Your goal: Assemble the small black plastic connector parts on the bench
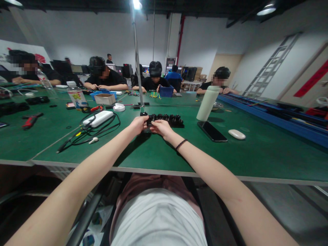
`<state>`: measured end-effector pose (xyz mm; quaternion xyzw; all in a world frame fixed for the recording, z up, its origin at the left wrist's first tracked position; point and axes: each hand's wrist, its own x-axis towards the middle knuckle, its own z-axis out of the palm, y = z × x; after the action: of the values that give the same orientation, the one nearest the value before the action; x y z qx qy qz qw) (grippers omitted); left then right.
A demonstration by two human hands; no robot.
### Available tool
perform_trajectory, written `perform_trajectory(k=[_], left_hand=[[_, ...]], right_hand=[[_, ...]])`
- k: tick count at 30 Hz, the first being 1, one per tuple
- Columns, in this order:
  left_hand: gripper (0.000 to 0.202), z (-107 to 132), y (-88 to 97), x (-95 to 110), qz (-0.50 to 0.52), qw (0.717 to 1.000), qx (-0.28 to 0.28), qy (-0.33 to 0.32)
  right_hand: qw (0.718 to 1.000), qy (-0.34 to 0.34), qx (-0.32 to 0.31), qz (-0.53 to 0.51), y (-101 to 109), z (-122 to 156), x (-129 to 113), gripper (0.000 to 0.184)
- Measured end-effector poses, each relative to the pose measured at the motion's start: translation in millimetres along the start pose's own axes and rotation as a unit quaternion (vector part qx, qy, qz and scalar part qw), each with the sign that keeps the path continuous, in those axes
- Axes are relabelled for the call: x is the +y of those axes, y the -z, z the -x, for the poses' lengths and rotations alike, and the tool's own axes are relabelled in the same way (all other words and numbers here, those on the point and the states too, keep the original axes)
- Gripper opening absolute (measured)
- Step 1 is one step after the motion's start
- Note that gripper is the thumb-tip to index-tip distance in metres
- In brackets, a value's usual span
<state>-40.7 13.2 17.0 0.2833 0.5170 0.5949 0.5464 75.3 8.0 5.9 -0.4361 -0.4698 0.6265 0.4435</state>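
On the green table lies a long black strip with a row of rounded black parts (175, 119), its exact kind too small to make out. My left hand (139, 124) is closed at the strip's left end, thumb and fingers pinching a black piece there. Fingers bent in a pinch, my right hand (162, 129) grips the same black piece from the other side, and a dark band circles that wrist. The fingertips of both hands almost meet, hiding much of the piece. To the right, the rest of the strip stays in sight.
Right of my hands stand a pale green bottle (206, 104), a black phone (212, 131) and a white case (236, 134). Leftward lie a white power bank (98, 118), black cables and an earbud (93, 140). A metal pole (137, 58) rises behind the strip. Several people sit across the table.
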Motion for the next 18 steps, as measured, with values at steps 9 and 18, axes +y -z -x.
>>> perform_trajectory(k=[9,18], left_hand=[[0.009,-5.5,1.6,-1.8,0.008,1.0,-0.003,0.008],[0.016,2.9,-0.3,0.3,-0.007,1.0,-0.024,0.016]], right_hand=[[1.0,-0.008,0.005,0.0,-1.7,3.6,-1.4,0.017],[1.0,-0.005,0.022,0.008,-0.5,0.8,2.0,0.019]])
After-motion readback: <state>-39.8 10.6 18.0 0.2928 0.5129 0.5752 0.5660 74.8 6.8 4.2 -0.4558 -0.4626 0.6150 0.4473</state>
